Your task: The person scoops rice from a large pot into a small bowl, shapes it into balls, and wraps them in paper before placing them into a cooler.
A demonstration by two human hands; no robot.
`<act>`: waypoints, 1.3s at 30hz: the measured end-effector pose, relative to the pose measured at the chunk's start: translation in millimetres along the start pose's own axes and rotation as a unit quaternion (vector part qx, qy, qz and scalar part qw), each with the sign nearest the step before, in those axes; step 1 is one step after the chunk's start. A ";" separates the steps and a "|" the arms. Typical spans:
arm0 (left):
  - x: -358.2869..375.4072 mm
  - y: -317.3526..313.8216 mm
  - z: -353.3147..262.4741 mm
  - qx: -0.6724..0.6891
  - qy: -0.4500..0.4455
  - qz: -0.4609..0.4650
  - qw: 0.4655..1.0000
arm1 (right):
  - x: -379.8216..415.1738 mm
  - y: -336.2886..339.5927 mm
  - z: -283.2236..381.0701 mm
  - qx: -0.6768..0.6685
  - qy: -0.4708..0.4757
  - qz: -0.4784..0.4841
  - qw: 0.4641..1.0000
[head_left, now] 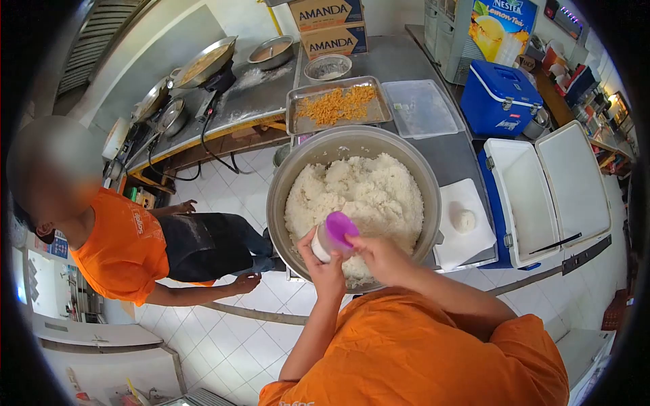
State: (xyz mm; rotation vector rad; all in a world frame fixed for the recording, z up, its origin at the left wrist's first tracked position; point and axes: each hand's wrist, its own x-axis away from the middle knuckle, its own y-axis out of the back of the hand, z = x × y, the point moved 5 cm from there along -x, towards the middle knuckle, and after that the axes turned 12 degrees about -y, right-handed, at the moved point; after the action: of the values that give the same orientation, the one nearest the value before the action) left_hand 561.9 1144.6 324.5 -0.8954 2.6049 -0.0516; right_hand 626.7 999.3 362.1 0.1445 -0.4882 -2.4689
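A large metal pot (433, 203) full of cooked white rice (359, 183) stands right in front of me. Over its near side, my left hand (328, 272) is wrapped round a small cup (322, 245) that looks white, as if packed with rice. My right hand (382, 258) pinches a purple round plastic piece (340, 227) by its edge, tilted against the cup's mouth. To the right of the pot, a molded round of rice (463, 221) sits on white paper (467, 252).
Behind the pot are a tray (292, 122) of orange-brown bits, a clear plastic lid (423, 108) and a metal bowl (328, 68). An open white cooler (521, 196) and a blue cooler (501, 98) stand right. A person in an orange shirt (122, 243) stands left, near pans (203, 64).
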 end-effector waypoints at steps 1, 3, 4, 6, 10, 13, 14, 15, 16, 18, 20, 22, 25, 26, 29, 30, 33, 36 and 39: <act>-1.9 2.2 -4.5 -0.069 -0.023 0.017 0.997 | -1.5 2.7 0.0 -0.004 -0.002 0.003 1.000; -5.4 12.1 0.8 -0.094 -0.032 0.012 0.995 | -11.4 5.5 -2.5 0.141 -0.050 0.239 0.959; -3.5 12.7 0.6 -0.008 0.017 0.007 1.000 | -11.2 18.6 -3.3 0.012 -0.094 0.260 0.961; -5.4 13.9 2.4 0.081 0.062 0.003 0.995 | -12.2 28.2 1.7 -0.087 -0.188 0.224 0.952; -3.7 14.2 10.7 0.161 0.128 0.061 0.977 | -15.0 -16.2 -37.3 0.014 0.190 0.013 0.982; -7.5 17.5 5.4 0.240 0.132 0.020 0.961 | 0.9 18.5 -5.9 -0.238 -0.318 0.251 0.883; -10.3 21.6 0.3 0.238 0.084 -0.031 0.967 | 3.6 14.2 -12.7 -0.237 -0.316 0.254 0.883; -11.7 25.8 -4.8 0.236 0.034 -0.084 0.968 | 12.4 3.3 -28.3 -0.408 -0.387 0.221 0.797; -13.1 26.4 -7.8 0.243 0.014 -0.106 0.964 | 22.4 -7.5 -36.0 -0.561 -0.444 0.176 0.676; -12.0 24.4 -8.0 0.216 -0.009 -0.110 0.970 | 36.3 -28.7 -29.9 -0.599 -0.438 0.220 0.633; -8.3 21.3 -3.1 0.190 -0.030 -0.111 0.975 | 38.6 -37.5 -19.2 -0.652 -0.427 0.227 0.584; -5.1 21.1 -7.9 -0.025 -0.155 -0.075 0.985 | 36.6 -40.0 0.1 -0.575 -0.381 0.228 0.687; -0.9 15.5 -21.0 -0.179 -0.251 0.013 0.951 | 30.2 -29.5 18.7 -0.431 -0.321 0.232 0.811; 0.8 21.2 -10.6 -0.101 -0.210 -0.016 0.972 | 24.9 -25.2 21.8 -0.374 -0.311 0.241 0.840; 0.2 18.4 -12.2 0.151 -0.156 -0.087 0.972 | 11.9 -0.6 11.8 -0.485 -0.349 0.214 0.773; 10.8 28.7 11.0 0.097 -0.088 -0.130 0.983 | 16.0 -16.7 0.4 -0.397 -0.324 0.179 0.840; 14.6 51.7 30.0 0.028 -0.069 -0.103 0.992 | 14.6 -6.1 18.3 -0.282 -0.319 0.262 0.866; 2.3 54.5 -0.3 0.237 -0.028 -0.203 0.949 | -10.0 17.1 -33.7 0.052 0.059 0.017 0.997; 3.6 63.2 -8.9 0.374 0.074 -0.242 0.892 | 7.3 18.0 -2.8 0.200 -0.117 0.218 0.948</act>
State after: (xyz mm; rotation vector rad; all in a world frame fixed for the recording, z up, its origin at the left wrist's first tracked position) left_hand 519.1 1192.0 321.6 -1.2081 2.0988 -1.2002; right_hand 631.3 980.7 366.4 -0.0887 -1.0073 -1.9376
